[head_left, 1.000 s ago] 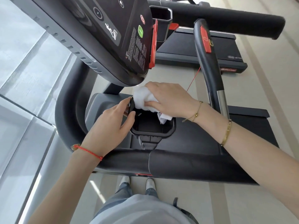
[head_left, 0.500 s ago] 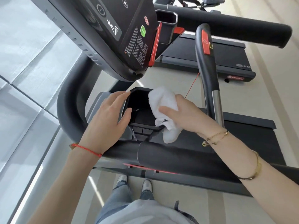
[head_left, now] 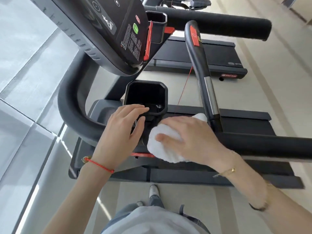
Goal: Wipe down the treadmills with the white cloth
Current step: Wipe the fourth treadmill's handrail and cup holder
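Your right hand (head_left: 189, 137) carried the white cloth (head_left: 166, 146) out of the cup holder (head_left: 146, 97) onto the front bar, gripping it, while your open left hand (head_left: 123, 132) steadied the holder, so that pocket looked finished.

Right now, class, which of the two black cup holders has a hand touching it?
The nearer cup holder, below the console: the left hand rests on its rim. The farther one, beside the console's red trim, is untouched.
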`<state>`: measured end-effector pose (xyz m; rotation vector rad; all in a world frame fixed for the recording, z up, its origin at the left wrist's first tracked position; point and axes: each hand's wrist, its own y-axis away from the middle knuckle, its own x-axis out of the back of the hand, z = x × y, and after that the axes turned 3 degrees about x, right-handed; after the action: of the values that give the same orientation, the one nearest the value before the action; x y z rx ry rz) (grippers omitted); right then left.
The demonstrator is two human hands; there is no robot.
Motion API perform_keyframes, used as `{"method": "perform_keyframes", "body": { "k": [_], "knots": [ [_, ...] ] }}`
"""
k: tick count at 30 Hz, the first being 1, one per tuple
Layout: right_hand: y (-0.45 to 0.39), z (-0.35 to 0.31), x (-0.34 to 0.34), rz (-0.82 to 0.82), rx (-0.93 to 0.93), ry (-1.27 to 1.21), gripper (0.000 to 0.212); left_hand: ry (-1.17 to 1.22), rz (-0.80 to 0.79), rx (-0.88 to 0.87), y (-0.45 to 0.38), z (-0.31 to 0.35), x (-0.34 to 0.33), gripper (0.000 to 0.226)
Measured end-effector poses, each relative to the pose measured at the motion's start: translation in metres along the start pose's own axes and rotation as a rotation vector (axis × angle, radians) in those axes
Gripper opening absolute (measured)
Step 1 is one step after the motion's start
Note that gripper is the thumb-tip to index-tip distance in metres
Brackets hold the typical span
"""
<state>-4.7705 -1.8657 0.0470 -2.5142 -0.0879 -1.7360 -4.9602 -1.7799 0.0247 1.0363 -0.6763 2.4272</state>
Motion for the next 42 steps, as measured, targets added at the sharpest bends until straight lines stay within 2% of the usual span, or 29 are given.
{"method": "perform_keyframes", "body": {
  "k": [2,5,7,11,13,16,20,26,31,42],
  "knots": [
    [0.001,-0.017,-0.019,0.183,-0.025,0.147,0.061,0.029,-0.009,-0.027,0.006,-0.001,0.002,0.031],
    [0.007,-0.017,-0.036,0.397,-0.016,0.239,0.046,0.044,-0.013,-0.059,0.013,0.000,0.004,0.029],
    [0.022,-0.001,-0.036,0.465,-0.025,0.281,0.040,0.048,-0.036,-0.071,0.016,0.003,0.003,0.029],
    [0.050,0.027,-0.024,0.594,-0.279,0.349,0.036,0.075,-0.109,-0.096,0.019,0.013,-0.001,0.031],
    [0.043,0.016,-0.034,0.642,-0.322,0.378,0.037,0.080,-0.147,-0.104,0.021,0.020,-0.004,0.032],
    [0.030,-0.006,-0.053,0.657,-0.207,0.389,0.037,0.082,-0.177,-0.097,0.023,0.029,-0.010,0.034],
    [0.049,0.013,-0.052,0.659,-0.104,0.443,0.044,0.008,-0.173,-0.102,0.025,0.045,-0.022,0.032],
    [0.112,0.093,-0.029,0.688,-0.256,0.553,0.045,-0.081,-0.199,-0.128,0.017,0.086,-0.063,0.032],
    [0.147,0.154,-0.010,0.734,-0.176,0.548,0.040,-0.065,-0.192,-0.200,0.005,0.136,-0.112,0.027],
    [0.244,0.300,0.054,0.789,-0.134,0.520,0.033,-0.015,-0.243,-0.194,-0.020,0.270,-0.226,0.029]
  ]
}}
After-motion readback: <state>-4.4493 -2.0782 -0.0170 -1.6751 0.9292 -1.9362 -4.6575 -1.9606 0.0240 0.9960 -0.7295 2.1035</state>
